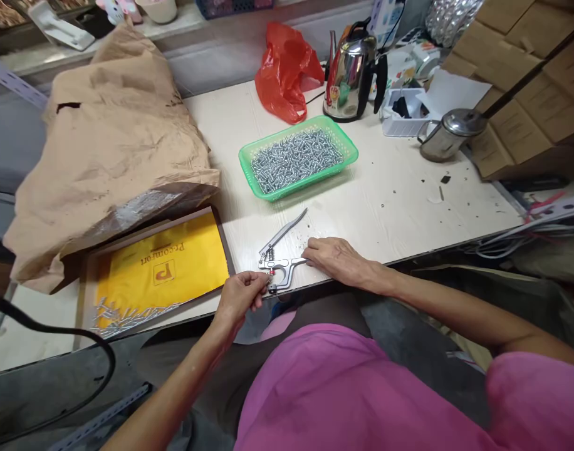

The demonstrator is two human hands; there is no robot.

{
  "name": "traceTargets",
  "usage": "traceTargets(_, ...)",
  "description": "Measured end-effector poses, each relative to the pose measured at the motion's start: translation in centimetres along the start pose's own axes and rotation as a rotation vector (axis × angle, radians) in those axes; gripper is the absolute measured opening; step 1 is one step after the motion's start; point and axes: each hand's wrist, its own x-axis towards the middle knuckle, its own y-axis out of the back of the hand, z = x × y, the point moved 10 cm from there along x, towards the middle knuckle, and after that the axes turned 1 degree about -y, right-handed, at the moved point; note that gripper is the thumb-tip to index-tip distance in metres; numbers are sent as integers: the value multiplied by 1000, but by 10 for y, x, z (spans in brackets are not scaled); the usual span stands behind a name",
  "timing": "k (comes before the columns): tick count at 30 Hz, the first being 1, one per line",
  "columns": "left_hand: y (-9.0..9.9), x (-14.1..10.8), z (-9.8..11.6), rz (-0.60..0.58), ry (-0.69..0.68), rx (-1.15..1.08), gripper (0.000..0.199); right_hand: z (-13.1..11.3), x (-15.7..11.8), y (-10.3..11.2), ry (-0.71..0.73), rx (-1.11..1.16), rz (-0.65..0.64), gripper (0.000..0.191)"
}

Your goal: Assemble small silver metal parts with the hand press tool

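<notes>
Silver snap pliers (286, 266) lie near the table's front edge, their upper handle spread apart from the lower one. My right hand (331, 255) has its fingers pressed together on the end of the lower handle. At the jaw, my left hand (242, 294) pinches something too small to make out beside the red part. Behind the pliers, a green basket (249, 178) holds many small metal pieces (296, 160). To the left, a shallow cardboard box (220, 235) contains a yellow bag (174, 260) with more metal pieces (122, 316) along its near edge.
Crumpled brown paper (118, 144) covers the back left. A red plastic bag (284, 72), a steel kettle (353, 75), a white tray (404, 119) and a metal-lidded jug (451, 131) stand along the back. Cardboard boxes (526, 94) are at the right; a black cable (101, 341) curves at lower left.
</notes>
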Motion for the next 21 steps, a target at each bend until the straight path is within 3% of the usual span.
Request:
traceTargets(5,-3,0,-1,-24,66,38,33,1,0,-2,11,5,13,23)
traceTargets(14,-13,4,4,-167,139,129,33,-1,-3,-2,32,19,45,21)
traceTargets(21,-11,3,-1,-137,146,47,36,-3,-4,1,9,-8,31,15)
